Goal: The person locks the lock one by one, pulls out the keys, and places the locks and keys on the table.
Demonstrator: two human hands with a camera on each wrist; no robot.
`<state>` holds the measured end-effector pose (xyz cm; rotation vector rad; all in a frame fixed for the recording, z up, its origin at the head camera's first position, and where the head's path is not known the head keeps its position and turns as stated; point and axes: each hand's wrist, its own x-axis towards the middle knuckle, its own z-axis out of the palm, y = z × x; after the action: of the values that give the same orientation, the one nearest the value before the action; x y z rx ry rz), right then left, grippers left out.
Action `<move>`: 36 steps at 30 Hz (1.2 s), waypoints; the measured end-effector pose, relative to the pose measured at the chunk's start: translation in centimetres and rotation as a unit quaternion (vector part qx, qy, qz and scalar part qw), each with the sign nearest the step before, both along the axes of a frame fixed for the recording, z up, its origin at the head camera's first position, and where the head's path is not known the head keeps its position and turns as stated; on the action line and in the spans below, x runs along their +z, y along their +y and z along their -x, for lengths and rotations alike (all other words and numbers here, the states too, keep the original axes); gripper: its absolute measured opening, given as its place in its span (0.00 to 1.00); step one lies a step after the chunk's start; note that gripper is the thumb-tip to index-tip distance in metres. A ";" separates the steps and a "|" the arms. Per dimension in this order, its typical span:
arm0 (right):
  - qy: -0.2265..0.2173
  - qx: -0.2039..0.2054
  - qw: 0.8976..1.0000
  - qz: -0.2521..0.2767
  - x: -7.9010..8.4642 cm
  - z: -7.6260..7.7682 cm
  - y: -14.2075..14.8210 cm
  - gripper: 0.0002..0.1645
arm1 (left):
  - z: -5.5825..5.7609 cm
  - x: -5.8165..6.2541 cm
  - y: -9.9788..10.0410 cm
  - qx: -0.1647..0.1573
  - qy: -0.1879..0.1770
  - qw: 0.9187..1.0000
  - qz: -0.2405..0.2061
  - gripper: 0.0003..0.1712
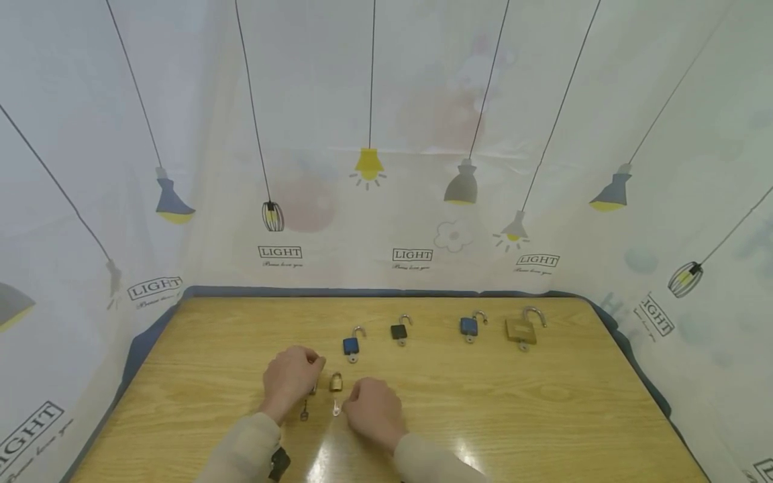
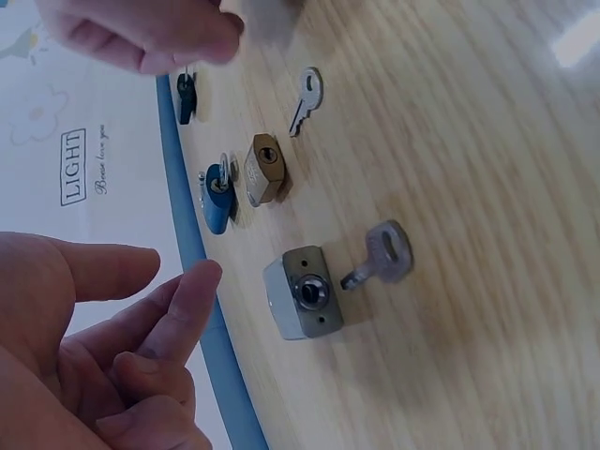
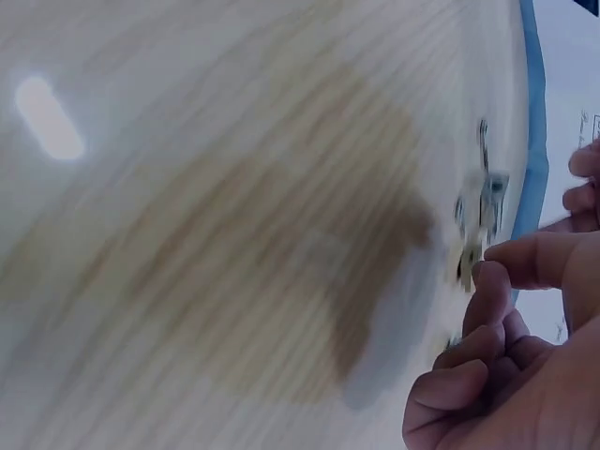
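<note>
My left hand [image 1: 292, 381] hovers beside a silver-grey padlock [image 2: 305, 295], thumb and forefinger slightly apart and nothing between them. A key [image 2: 380, 255] lies on the table by that padlock's keyhole. To its right stands a small brass padlock [image 1: 335, 382] with its shackle closed. Another key [image 1: 335, 407] lies in front of the brass one. Close to this key is my right hand [image 1: 376, 410], its fingers loosely bent. In the right wrist view thumb and forefinger tips come together, with no held thing visible. The left hand partly hides the silver-grey padlock in the head view.
Farther back on the wooden table [image 1: 543, 416] are a blue padlock [image 1: 351, 345], a black padlock [image 1: 398, 331], another blue padlock [image 1: 468, 327] and a large brass padlock [image 1: 521, 330]. Their shackles are open, with keys at their bases. A lamp-printed curtain [image 1: 338, 268] surrounds the table.
</note>
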<state>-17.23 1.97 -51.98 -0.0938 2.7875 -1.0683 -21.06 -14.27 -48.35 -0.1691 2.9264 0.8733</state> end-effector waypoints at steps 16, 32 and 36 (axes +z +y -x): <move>0.020 -0.039 0.999 -0.021 1.2 1.5 10.6 0.06 | 3.2 -1.5 3.4 -0.016 -0.011 0.999 0.039 0.15; 0.008 -0.090 0.995 -0.039 0.9 1.5 15.7 0.08 | 5.2 -2.0 6.1 0.042 -0.028 0.996 0.072 0.23; 0.005 -0.099 0.994 -0.037 1.1 1.5 16.3 0.08 | 5.5 -2.4 6.2 0.049 -0.046 0.997 0.047 0.21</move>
<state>-18.71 18.24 -50.88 0.1908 2.8896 -1.0042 -26.56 -8.12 -50.79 -0.3514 2.8957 0.7182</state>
